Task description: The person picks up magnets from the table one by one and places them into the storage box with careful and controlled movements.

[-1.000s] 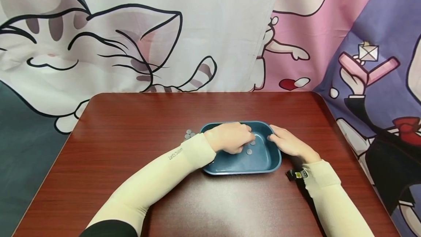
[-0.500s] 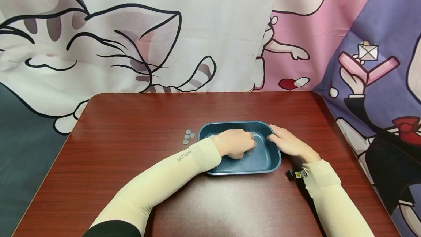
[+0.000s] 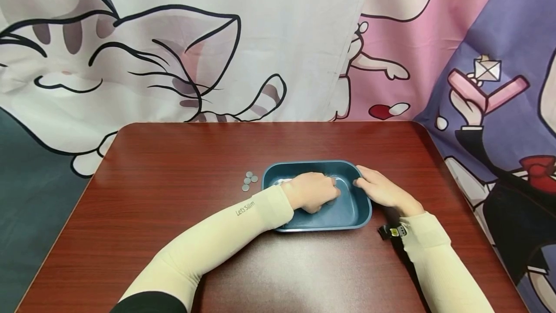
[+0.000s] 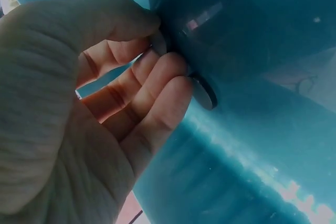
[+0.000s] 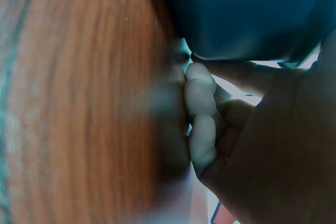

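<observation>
Your left hand (image 3: 310, 192) is down inside the blue tray (image 3: 323, 229), just right of centre in the head view, back of the hand up. Left wrist view: fingers curled, thumb and index pinching a grey disc (image 4: 159, 43) near upper centre; the other fingers are bent and bunched close together. A second disc (image 4: 205, 93) sits tilted just beside those fingertips, around the middle of the frame; can't tell if it touches them. Your right hand (image 3: 386, 190) grips the tray's right end in the head view: thumb over the rim, fingers along the outside wall. Right wrist view has its fingers bent, lower ones pressed together, under the dark tray body at upper right; table side is blurred. Loose discs (image 3: 247, 180) lie in a little cluster on the table (image 3: 173, 163), left of the tray, near its upper-left corner. You've got cream sleeves (image 3: 221, 233) on both arms; the left one, with dark lettering, crosses the tray's lower-left rim and meets a black cuff (image 3: 149, 302) at the bottom edge. Small black device (image 3: 385, 232) at your right wrist, right of the tray. Behind the reddish-brown tabletop, a printed curtain (image 3: 299, 37) fills the top: grey-and-white cat at upper left, pink in the upper right, purple along the right edge.
</observation>
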`<state>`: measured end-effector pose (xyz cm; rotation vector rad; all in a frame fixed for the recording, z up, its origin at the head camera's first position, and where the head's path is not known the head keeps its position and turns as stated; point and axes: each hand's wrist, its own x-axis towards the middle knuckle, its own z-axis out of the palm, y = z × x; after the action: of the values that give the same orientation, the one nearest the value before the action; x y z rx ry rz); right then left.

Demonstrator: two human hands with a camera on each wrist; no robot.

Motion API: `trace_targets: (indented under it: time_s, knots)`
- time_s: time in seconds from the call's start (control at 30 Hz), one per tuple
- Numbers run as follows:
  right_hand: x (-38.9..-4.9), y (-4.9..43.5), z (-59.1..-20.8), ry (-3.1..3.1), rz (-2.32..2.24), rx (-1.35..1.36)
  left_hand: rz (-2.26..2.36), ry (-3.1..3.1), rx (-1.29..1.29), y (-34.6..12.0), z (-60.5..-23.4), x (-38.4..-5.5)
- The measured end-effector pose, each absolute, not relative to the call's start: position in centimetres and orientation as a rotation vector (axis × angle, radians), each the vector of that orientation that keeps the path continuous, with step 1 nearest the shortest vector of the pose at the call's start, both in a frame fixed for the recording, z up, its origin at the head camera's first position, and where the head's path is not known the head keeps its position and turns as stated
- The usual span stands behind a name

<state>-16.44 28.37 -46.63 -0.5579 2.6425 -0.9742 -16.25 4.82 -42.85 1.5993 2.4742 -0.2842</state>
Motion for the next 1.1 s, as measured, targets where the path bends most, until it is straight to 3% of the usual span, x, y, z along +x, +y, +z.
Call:
trace_targets:
  time_s: [1.1]
  knots:
    - [-16.4, 28.3, -46.7, 2.637, -0.971, -0.559, -0.193, 2.552, 1.604, 2.7, -40.4, -16.2]
